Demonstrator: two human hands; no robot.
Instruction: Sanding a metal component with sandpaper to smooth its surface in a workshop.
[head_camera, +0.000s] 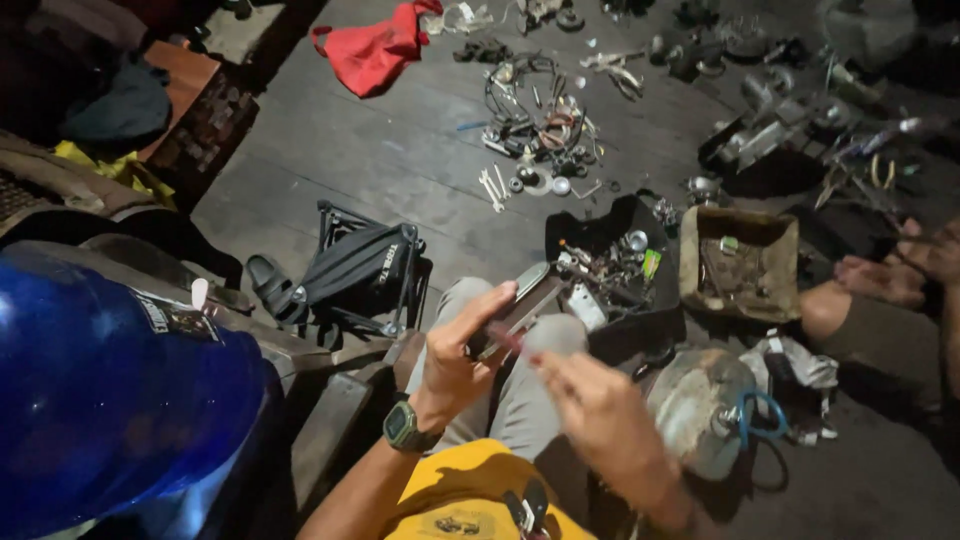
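At the near left a glossy blue shell (100, 400), rounded like a tank or helmet, fills the corner. Just right of it a dark folded bag with a metal frame (355, 270) lies on the plank floor (400, 150), with a black sandal (265, 285) beside it. Far behind, a red cloth bag (375, 50) sits on the boards.

In the middle, the left hand (455, 350), with a green-cased watch (405, 425) on its wrist, has its fingers closed around a long flat metal piece (525, 305), held over the person's grey-trousered knee and angled up toward the far right. The right hand (600, 415), blurred, comes in from the near right; its fingers (545, 365) seem pinched on something thin and reddish that touches the piece's near end, though the blur means I cannot tell whether they truly grip it.

Judging by this, the step in hand is working on the near end of the metal piece, scraping or fitting with the thin tool. The next move calls for a steady left grip and a precise tip placement by the right.

Farther on lies a scatter of small parts, rings and wrenches (540, 130). To the right a black cloth with loose hardware (610, 265) touches a worn tan tray (740, 265) of bits. At the far right another person's hand (890, 275) rests by their knee.
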